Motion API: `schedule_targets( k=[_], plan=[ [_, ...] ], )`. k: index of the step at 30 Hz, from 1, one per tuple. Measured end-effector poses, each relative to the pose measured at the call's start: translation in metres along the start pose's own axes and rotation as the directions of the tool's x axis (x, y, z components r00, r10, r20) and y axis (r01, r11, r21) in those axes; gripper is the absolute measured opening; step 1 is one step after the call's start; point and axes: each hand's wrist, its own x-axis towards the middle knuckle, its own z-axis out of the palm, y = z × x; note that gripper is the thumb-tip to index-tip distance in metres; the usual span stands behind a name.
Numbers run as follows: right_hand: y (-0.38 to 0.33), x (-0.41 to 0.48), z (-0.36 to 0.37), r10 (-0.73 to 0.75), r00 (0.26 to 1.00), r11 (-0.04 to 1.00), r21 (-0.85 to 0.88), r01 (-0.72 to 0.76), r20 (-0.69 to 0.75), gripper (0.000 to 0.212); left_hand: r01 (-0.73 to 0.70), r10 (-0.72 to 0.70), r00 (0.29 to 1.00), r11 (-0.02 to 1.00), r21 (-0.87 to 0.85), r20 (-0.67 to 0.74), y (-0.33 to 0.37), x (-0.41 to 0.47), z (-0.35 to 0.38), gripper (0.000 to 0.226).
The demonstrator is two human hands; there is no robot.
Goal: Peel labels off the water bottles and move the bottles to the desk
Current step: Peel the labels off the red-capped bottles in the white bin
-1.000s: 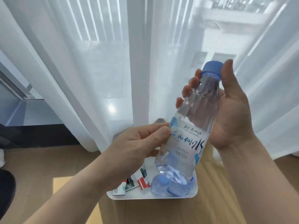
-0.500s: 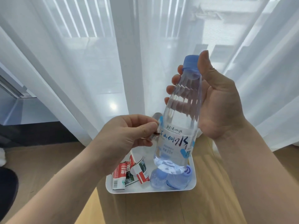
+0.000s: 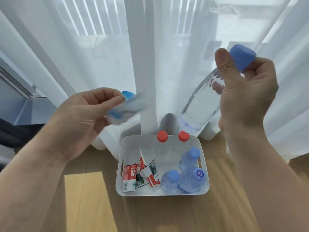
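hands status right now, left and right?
Left hand: holding, pinches the loose label, which is motion-blurred.
Right hand: holding, grips the bare water bottle near its blue cap.

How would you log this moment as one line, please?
left hand: pinches peeled label | right hand: grips bare bottle, tilted | white bin: holds five bottles, loose labels

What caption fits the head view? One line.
Left hand pinches a peeled label; right hand holds the bare bottle; a white bin sits on the wooden floor.
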Motion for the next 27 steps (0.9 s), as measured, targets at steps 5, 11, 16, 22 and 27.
schedule_targets(
  k=[5,11,16,22,27],
  plan=[
    [0.002,0.008,-0.012,-0.003,0.999,0.999,-0.043,0.004,0.032,0.033,-0.003,0.143,0.985,0.574,0.819,-0.097,-0.031,0.012,-0.014,0.008],
    [-0.003,-0.003,-0.008,0.015,0.980,0.999,-0.042,-0.006,0.198,0.030,-0.008,-0.017,1.000,0.200,0.980,0.012,-0.086,0.039,-0.012,0.017],
    [0.001,-0.011,-0.007,0.113,0.938,0.984,-0.167,-0.060,0.328,0.029,-0.008,-0.036,0.999,0.154,0.988,0.014,-0.105,0.044,-0.009,0.021],
    [0.012,-0.016,-0.010,0.176,0.892,0.941,-0.337,-0.028,0.417,0.029,0.041,-0.060,0.998,0.083,0.996,-0.036,-0.115,0.048,-0.012,0.015],
    [0.025,-0.019,-0.016,0.322,0.797,0.868,-0.495,-0.033,0.511,0.033,0.090,-0.075,0.993,0.015,0.996,-0.088,-0.110,0.050,-0.017,0.019]
  ],
)
